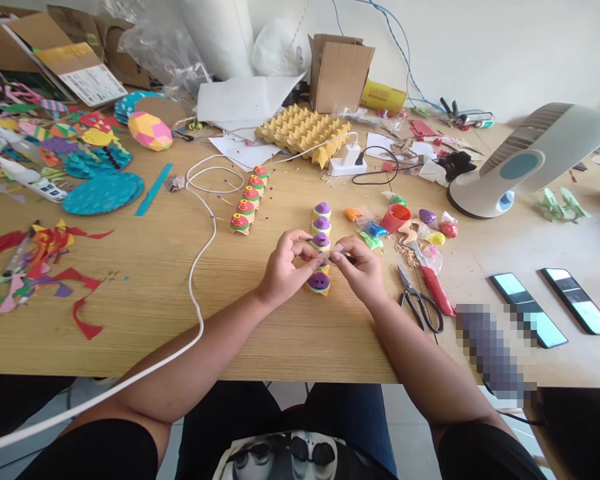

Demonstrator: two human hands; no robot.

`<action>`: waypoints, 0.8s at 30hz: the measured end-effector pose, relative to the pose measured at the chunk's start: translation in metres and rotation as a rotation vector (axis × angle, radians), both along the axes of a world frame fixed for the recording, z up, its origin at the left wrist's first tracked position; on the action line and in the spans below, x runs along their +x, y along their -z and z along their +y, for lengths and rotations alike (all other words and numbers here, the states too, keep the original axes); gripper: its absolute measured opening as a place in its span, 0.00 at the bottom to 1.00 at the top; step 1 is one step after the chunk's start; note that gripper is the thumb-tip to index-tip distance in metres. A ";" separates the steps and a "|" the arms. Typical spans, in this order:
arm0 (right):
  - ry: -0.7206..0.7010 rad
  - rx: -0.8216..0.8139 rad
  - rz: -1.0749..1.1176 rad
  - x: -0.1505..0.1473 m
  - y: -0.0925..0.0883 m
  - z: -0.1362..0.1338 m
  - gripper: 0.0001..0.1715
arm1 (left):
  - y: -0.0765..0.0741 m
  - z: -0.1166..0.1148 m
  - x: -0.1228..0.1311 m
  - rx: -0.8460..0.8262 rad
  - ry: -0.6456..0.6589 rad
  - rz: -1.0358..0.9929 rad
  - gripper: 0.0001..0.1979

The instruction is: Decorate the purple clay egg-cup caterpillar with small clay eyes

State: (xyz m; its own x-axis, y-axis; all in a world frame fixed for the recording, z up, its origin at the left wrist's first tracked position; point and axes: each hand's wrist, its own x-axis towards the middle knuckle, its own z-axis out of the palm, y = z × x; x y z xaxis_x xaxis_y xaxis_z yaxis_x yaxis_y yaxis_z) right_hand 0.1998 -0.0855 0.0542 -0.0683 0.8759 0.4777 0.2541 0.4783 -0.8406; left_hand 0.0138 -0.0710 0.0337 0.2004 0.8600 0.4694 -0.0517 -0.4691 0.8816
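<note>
A strip of egg-carton cups topped with purple clay (321, 224) runs away from me on the table, with a smiling face on its nearest cup. Above its middle, my left hand (291, 268) and my right hand (360, 268) meet with fingertips pinched. Something small and pale shows between them, too small to name. A short dark piece sticks out by the right fingers, and its kind is unclear. To the left stands a second carton strip (245, 205) with red and green clay tops and yellow rings, with purple-tipped sticks beside it.
Black-handled scissors (420, 300) and a red-handled knife (436, 287) lie right of my hands. Bags of coloured clay surround a red cup (396, 217). A white cable (196, 267) crosses at left. A fan (520, 160), two phones (530, 310) and a yellow egg tray (300, 130) stand farther out.
</note>
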 end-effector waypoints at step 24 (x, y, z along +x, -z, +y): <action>-0.046 0.020 -0.103 0.000 -0.012 -0.004 0.14 | 0.004 0.002 -0.001 0.145 -0.026 0.051 0.19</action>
